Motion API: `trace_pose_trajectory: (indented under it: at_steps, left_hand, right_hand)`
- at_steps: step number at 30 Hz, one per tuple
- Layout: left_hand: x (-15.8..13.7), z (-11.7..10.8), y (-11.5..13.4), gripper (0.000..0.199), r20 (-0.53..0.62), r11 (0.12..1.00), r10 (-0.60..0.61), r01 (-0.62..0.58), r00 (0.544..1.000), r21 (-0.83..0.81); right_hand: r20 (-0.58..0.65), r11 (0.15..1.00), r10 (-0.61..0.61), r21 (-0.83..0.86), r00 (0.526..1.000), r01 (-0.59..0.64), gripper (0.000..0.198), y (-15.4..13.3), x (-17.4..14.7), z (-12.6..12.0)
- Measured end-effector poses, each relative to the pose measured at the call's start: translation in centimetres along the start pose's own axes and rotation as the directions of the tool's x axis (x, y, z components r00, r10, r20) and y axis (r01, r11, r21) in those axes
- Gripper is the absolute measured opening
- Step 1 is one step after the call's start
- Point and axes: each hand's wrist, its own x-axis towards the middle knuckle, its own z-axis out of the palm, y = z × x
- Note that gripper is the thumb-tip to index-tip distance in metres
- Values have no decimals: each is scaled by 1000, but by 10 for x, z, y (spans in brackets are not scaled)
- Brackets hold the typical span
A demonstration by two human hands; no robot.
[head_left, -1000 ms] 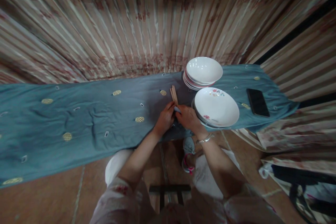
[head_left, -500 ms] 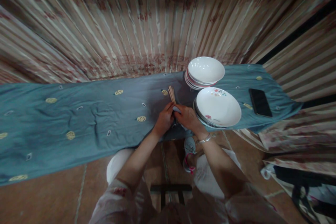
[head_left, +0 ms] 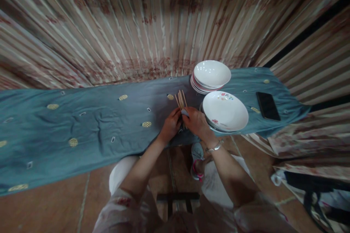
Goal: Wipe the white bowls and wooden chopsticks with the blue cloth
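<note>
A bundle of chopsticks (head_left: 181, 99) points away from me over the table's front half, its far ends fanned apart. My left hand (head_left: 172, 123) is closed around the near part of the bundle from the left. From the right, my right hand (head_left: 193, 119) grips the same bundle, and the two hands nearly touch. A small greyish piece (head_left: 185, 113) shows at the right thumb; I cannot tell what it is. The near ends of the chopsticks are mostly hidden by my fingers. Just right of my right hand stands a stack of flowered white plates (head_left: 225, 111).
Behind the plates is a stack of white bowls (head_left: 212, 74). A black phone (head_left: 268, 106) lies at the right on the teal tablecloth (head_left: 93, 116). Pleated curtains (head_left: 153, 25) hang along the table's far side. Below, a dark stool or frame bar (head_left: 177, 197) shows between my legs.
The far ends of the chopsticks have spread from a tight bundle into a fan. Both hands stay in nearly the same place, and the view has shifted slightly.
</note>
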Motion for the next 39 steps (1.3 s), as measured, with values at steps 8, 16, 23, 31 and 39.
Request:
trace_pose_trajectory:
  at_steps: [8,16,23,31,39]
  left_hand:
    - [-9,-8,-2,42,-1,999,-5,5,1000,31]
    - [-15,-11,-1,43,-25,1000,-12,12,1000,10]
    - [-9,-2,-7,51,6,999,-18,18,1000,-27]
    - [0,4,-5,50,-6,997,-32,32,999,-70]
    - [0,1,1,52,-54,993,-63,57,997,-99]
  right_hand:
    - [-19,998,-19,61,1000,20,22,-11,0,-4]
    - [-40,998,-21,56,999,23,24,-21,3,4]
    - [43,985,101,-147,994,-93,26,-13,5,10]
    - [4,988,49,-150,999,-48,29,-5,6,13]
    - [-15,1000,20,-9,1000,-20,29,-12,7,5]
